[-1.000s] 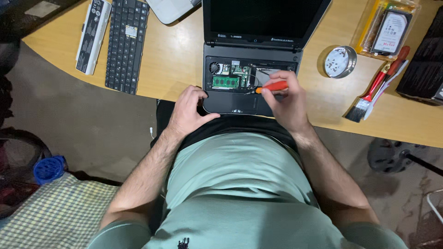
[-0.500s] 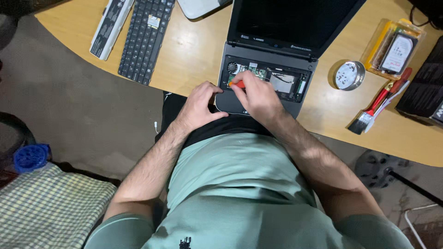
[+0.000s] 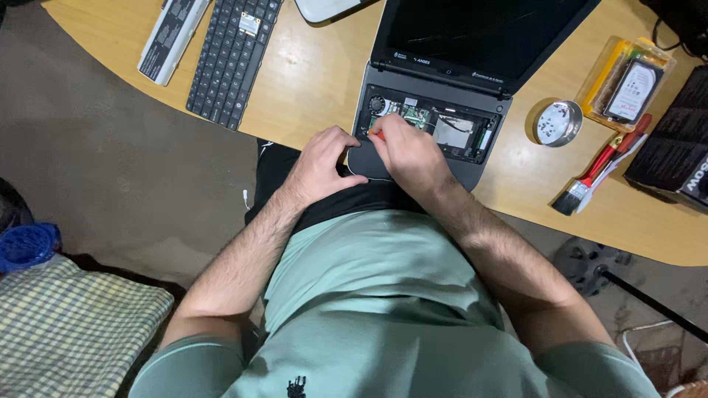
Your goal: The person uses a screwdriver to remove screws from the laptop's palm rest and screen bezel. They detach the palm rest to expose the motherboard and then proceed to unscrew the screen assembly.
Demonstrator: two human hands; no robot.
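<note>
Right hand (image 3: 409, 155) clenched on red screwdriver (image 3: 377, 136) over opened laptop (image 3: 428, 129); left hand (image 3: 321, 166) released, resting on laptop edge.

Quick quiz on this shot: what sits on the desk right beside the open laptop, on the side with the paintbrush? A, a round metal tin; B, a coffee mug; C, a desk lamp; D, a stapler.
A: a round metal tin lies on the desk between the laptop and the paintbrush; no mug, lamp or stapler is in view.
</note>
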